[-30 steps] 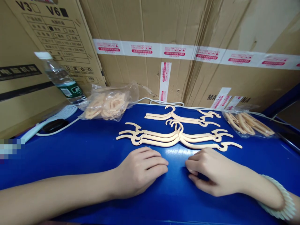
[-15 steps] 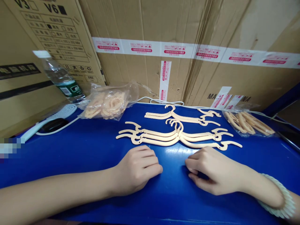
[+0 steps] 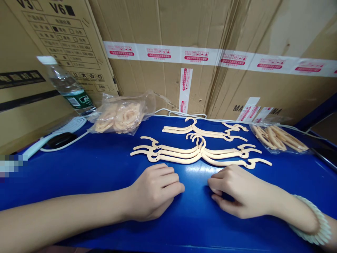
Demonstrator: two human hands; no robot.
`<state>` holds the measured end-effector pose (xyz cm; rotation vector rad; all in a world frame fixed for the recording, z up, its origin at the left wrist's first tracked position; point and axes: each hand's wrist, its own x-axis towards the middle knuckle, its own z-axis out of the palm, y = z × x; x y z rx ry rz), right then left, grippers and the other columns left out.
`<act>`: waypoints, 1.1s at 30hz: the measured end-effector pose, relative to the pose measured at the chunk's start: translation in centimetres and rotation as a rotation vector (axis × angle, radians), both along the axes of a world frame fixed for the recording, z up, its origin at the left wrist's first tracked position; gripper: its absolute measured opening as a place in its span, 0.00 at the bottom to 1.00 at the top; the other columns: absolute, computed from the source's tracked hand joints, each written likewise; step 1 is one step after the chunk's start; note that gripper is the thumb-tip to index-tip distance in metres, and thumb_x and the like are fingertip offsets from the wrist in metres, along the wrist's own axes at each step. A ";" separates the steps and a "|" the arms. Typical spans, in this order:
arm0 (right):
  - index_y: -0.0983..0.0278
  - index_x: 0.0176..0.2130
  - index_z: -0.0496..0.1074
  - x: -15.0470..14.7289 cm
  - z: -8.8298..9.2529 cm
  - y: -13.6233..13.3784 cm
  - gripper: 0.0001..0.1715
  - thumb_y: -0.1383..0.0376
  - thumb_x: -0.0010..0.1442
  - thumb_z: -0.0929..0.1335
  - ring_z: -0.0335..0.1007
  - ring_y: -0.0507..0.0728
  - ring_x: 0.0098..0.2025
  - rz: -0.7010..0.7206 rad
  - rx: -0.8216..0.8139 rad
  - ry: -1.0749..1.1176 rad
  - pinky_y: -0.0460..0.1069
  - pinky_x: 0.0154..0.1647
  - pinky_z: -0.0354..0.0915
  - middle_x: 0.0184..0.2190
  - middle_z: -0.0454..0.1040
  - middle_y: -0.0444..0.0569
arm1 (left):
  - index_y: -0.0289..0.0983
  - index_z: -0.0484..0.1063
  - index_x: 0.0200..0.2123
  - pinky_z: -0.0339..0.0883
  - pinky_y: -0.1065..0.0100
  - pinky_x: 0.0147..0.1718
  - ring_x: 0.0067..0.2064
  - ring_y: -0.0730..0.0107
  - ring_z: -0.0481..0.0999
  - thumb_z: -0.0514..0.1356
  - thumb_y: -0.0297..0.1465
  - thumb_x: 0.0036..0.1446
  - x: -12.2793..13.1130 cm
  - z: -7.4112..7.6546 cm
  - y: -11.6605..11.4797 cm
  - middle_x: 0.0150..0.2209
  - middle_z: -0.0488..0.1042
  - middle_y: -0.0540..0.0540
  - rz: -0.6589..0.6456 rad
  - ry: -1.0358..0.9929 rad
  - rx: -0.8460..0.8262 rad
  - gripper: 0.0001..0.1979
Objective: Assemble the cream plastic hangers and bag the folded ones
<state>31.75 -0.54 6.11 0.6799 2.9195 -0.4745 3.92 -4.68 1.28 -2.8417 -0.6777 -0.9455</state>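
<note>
My left hand rests on the blue table in a loose fist, knuckles up, with nothing seen in it. Opposite it, my right hand lies with its fingers curled under. A gap shows between its thumb and fingers, and no object is in it. Just beyond both hands is a row of cream plastic folding hangers, their hooks bunched in the middle. Farther back lie more hangers of the same kind, with a loose arm piece at their right end.
At the back left a clear bag of cream parts sits beside a water bottle. Another bag of hanger pieces lies at the right. A white brush-like object, a black mouse and white cable occupy the left. Cardboard boxes wall the back.
My left hand has shifted very slightly, its thumb side moving a little to the right. The right hand and the hangers have stayed in place.
</note>
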 end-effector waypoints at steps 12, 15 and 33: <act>0.61 0.29 0.63 -0.1 0.1 0.0 0.08 0.68 0.60 0.65 0.59 0.51 0.24 -0.002 -0.004 0.008 0.50 0.28 0.47 0.25 0.70 0.43 | 0.34 0.70 0.40 0.56 0.63 0.28 0.29 0.65 0.64 0.51 0.22 0.59 0.2 0.1 -0.1 0.29 0.70 0.47 0.031 0.043 -0.070 0.09; 0.61 0.29 0.63 -0.1 0.1 0.1 0.08 0.68 0.60 0.66 0.60 0.51 0.24 -0.003 -0.005 0.001 0.50 0.28 0.47 0.25 0.71 0.43 | 0.34 0.70 0.39 0.56 0.63 0.29 0.30 0.65 0.64 0.52 0.22 0.58 0.1 0.0 -0.1 0.30 0.70 0.47 0.032 0.035 -0.085 0.09; 0.62 0.29 0.64 -0.1 -0.1 0.1 0.07 0.68 0.60 0.66 0.60 0.51 0.24 0.016 0.015 0.003 0.49 0.27 0.47 0.25 0.71 0.44 | 0.35 0.71 0.41 0.62 0.65 0.29 0.31 0.66 0.69 0.51 0.21 0.63 0.1 0.0 0.1 0.31 0.74 0.46 0.044 0.021 -0.026 0.11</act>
